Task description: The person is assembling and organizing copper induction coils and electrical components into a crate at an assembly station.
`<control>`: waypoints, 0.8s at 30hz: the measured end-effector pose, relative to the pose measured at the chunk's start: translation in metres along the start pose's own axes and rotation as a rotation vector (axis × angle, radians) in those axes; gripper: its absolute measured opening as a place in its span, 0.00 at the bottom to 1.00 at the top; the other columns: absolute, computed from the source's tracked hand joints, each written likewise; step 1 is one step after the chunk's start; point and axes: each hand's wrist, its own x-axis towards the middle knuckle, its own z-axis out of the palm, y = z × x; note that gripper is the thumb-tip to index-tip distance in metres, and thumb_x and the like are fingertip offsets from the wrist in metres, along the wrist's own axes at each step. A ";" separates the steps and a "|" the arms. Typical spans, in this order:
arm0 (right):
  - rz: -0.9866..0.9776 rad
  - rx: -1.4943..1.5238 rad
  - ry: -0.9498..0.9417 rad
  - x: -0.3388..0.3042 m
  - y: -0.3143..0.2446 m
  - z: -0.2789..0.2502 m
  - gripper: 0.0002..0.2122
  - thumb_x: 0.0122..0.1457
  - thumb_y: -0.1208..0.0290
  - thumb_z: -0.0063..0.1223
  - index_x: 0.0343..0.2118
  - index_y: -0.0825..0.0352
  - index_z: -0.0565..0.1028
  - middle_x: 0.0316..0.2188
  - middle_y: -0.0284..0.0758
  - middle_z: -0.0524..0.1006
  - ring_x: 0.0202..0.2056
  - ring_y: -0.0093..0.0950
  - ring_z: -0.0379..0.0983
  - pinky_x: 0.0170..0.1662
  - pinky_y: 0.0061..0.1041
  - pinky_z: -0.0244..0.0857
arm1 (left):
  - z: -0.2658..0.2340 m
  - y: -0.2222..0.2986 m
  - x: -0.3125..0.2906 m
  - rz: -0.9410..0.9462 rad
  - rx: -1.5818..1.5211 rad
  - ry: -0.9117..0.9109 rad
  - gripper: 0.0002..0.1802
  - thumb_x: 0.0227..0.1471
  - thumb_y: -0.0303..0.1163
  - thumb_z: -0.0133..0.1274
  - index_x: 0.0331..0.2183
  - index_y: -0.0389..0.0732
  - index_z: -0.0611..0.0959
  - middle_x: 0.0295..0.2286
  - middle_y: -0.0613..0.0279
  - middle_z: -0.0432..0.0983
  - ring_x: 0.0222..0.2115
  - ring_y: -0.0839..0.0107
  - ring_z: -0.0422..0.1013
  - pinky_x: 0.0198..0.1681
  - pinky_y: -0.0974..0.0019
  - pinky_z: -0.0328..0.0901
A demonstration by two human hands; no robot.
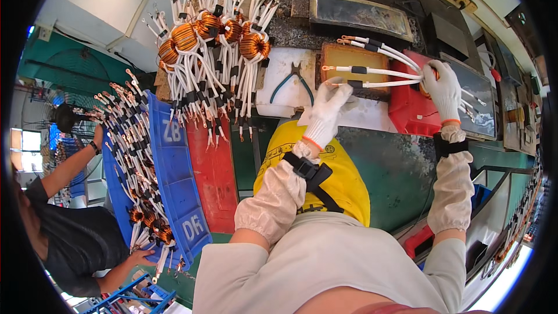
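My right hand [441,88], in a white glove, is closed around a copper-wound coil [435,74], which it mostly hides. White leads [395,74] with black sleeves and copper lugs run left from the coil, across a rectangular tray [326,53] of amber-yellow material. Shorter leads [469,102] stick out on the hand's right side. My gloved left hand [331,107] is at the tray's near left corner, its fingers pinched on the lug end of the nearest lead. Left of that hand, pliers [293,86] with dark teal handles lie on a white board [270,70].
Finished-looking copper coils [185,36] with white leads are heaped at the bench's left. Beyond, a person [75,238] holds a blue bin [174,168] full of similar coils. A red box [410,117] sits below my right hand. Behind the tray lies a dark framed rectangular pan [360,16].
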 end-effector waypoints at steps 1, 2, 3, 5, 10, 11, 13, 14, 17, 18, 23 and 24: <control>-0.011 0.001 0.006 -0.001 0.000 0.001 0.11 0.55 0.60 0.50 0.32 0.62 0.77 0.29 0.41 0.76 0.34 0.43 0.72 0.38 0.36 0.65 | -0.005 0.003 -0.001 0.027 0.063 0.067 0.18 0.55 0.30 0.54 0.47 0.38 0.71 0.40 0.59 0.71 0.40 0.70 0.71 0.43 0.62 0.70; -0.008 0.005 0.005 -0.001 0.001 0.000 0.11 0.55 0.60 0.50 0.32 0.62 0.77 0.29 0.41 0.76 0.34 0.43 0.72 0.38 0.36 0.65 | -0.009 0.005 -0.002 0.055 0.127 0.133 0.18 0.55 0.31 0.53 0.48 0.38 0.71 0.40 0.59 0.71 0.40 0.70 0.71 0.43 0.61 0.70; 0.003 -0.002 -0.021 -0.001 0.002 -0.003 0.11 0.55 0.60 0.50 0.32 0.62 0.77 0.30 0.41 0.76 0.35 0.43 0.72 0.38 0.36 0.65 | -0.014 0.007 0.001 0.092 0.202 0.149 0.16 0.56 0.31 0.53 0.45 0.38 0.73 0.39 0.59 0.72 0.38 0.72 0.71 0.42 0.65 0.70; 0.018 -0.013 -0.068 0.002 -0.003 -0.008 0.11 0.55 0.60 0.50 0.32 0.62 0.77 0.31 0.41 0.76 0.35 0.43 0.72 0.39 0.36 0.66 | -0.024 0.015 0.006 0.117 0.338 0.109 0.14 0.56 0.31 0.53 0.43 0.36 0.73 0.36 0.60 0.74 0.33 0.74 0.72 0.38 0.67 0.71; -0.026 0.016 -0.049 0.001 -0.001 -0.008 0.11 0.55 0.61 0.51 0.32 0.64 0.77 0.31 0.41 0.76 0.36 0.43 0.72 0.39 0.35 0.65 | -0.026 0.031 0.015 0.100 0.712 0.086 0.11 0.56 0.33 0.52 0.37 0.35 0.76 0.27 0.64 0.76 0.22 0.80 0.69 0.26 0.75 0.68; -0.041 0.041 -0.052 0.000 -0.001 -0.008 0.11 0.54 0.62 0.51 0.32 0.64 0.77 0.31 0.41 0.76 0.36 0.42 0.72 0.39 0.35 0.65 | -0.022 0.036 0.017 0.099 0.713 0.084 0.11 0.56 0.33 0.52 0.37 0.35 0.76 0.27 0.64 0.76 0.22 0.80 0.69 0.26 0.75 0.68; -0.068 0.052 -0.052 0.002 0.002 -0.008 0.11 0.54 0.62 0.51 0.32 0.65 0.77 0.31 0.41 0.76 0.35 0.42 0.72 0.39 0.35 0.65 | -0.012 0.045 0.020 -0.031 0.732 0.201 0.14 0.55 0.36 0.54 0.36 0.34 0.76 0.25 0.65 0.75 0.21 0.80 0.69 0.25 0.75 0.68; -0.096 0.064 -0.052 0.002 0.003 -0.008 0.11 0.54 0.62 0.51 0.31 0.66 0.77 0.30 0.41 0.76 0.35 0.42 0.72 0.40 0.34 0.65 | -0.013 0.046 0.019 -0.031 0.732 0.200 0.14 0.55 0.36 0.54 0.36 0.34 0.76 0.25 0.65 0.75 0.21 0.80 0.69 0.25 0.75 0.68; -0.099 0.107 -0.046 0.001 0.006 -0.005 0.11 0.54 0.63 0.51 0.31 0.66 0.77 0.30 0.41 0.76 0.35 0.42 0.72 0.40 0.34 0.65 | -0.019 0.044 0.020 -0.081 0.647 0.171 0.17 0.55 0.38 0.54 0.38 0.34 0.76 0.27 0.63 0.74 0.23 0.77 0.70 0.28 0.72 0.70; -0.098 0.105 -0.044 0.002 0.006 -0.005 0.11 0.54 0.63 0.51 0.31 0.66 0.77 0.30 0.41 0.76 0.35 0.42 0.72 0.40 0.34 0.65 | -0.027 0.040 0.018 -0.060 0.577 0.093 0.17 0.55 0.38 0.54 0.40 0.34 0.75 0.28 0.62 0.74 0.25 0.76 0.71 0.30 0.70 0.70; -0.105 0.075 -0.052 0.004 0.005 -0.007 0.10 0.53 0.64 0.51 0.31 0.66 0.77 0.30 0.41 0.75 0.36 0.41 0.72 0.40 0.34 0.64 | -0.022 0.045 0.016 -0.118 0.290 0.026 0.18 0.57 0.39 0.53 0.42 0.35 0.74 0.30 0.61 0.74 0.28 0.74 0.71 0.33 0.69 0.70; -0.097 0.071 -0.046 0.004 0.006 -0.008 0.10 0.53 0.64 0.51 0.31 0.66 0.77 0.30 0.41 0.75 0.36 0.41 0.72 0.40 0.34 0.64 | -0.023 0.042 0.019 -0.122 0.292 0.016 0.18 0.57 0.39 0.53 0.42 0.35 0.74 0.30 0.61 0.74 0.28 0.74 0.71 0.33 0.69 0.70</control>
